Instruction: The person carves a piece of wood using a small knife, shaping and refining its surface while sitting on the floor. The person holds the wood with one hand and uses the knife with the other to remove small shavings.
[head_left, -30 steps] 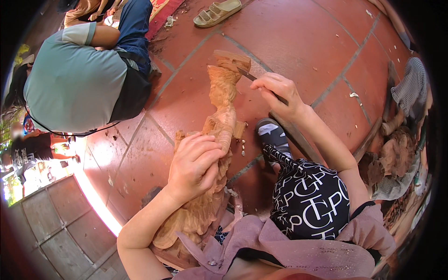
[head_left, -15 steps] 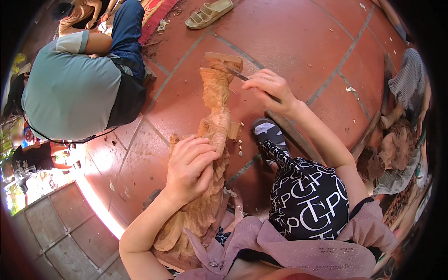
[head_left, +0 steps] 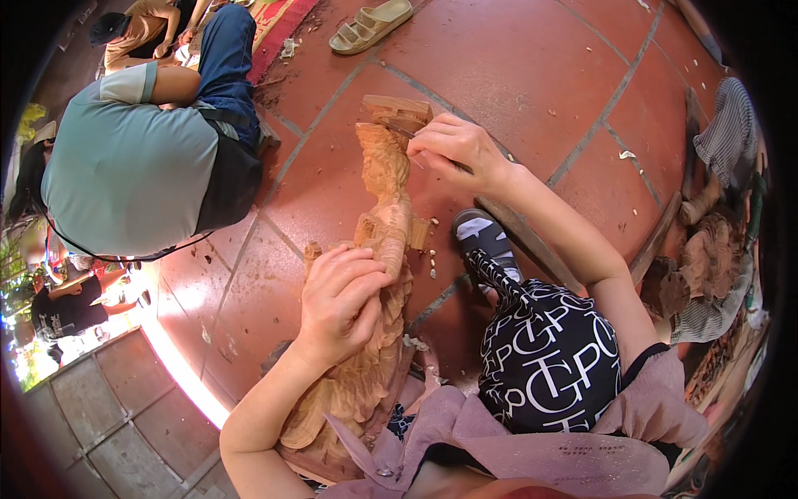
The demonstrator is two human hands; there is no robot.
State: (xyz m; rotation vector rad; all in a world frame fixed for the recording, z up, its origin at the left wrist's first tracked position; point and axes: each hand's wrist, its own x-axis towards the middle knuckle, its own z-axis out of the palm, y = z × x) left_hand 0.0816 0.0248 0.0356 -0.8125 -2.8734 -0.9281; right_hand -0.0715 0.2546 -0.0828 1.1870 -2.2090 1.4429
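Observation:
A carved wooden figure (head_left: pixel 385 179) leans away from my lap, its base hidden by my arm and clothes. My left hand (head_left: pixel 342 293) rests round its middle, the fingers curled together over the wood, steadying contact. In my right hand (head_left: pixel 459 151) is a slim carving tool (head_left: pixel 401 130), gripped with closed fingers; its thin dark blade points left and meets the wood beside the figure's head, just under the flat block on top. Most of the tool's handle is hidden inside the fist.
Wood chips (head_left: pixel 432 264) lie on the red tiled floor (head_left: pixel 515 75). A tan sandal (head_left: pixel 370 27) lies at the far side. On the left a person in a pale green shirt (head_left: pixel 129 166) sits with back turned. Another carved wooden piece (head_left: pixel 706 254) stands at the right.
My right hand has moved left toward the figure's head, bringing the fingers closer to the wood and leaving less blade showing. My left hand keeps its place on the figure.

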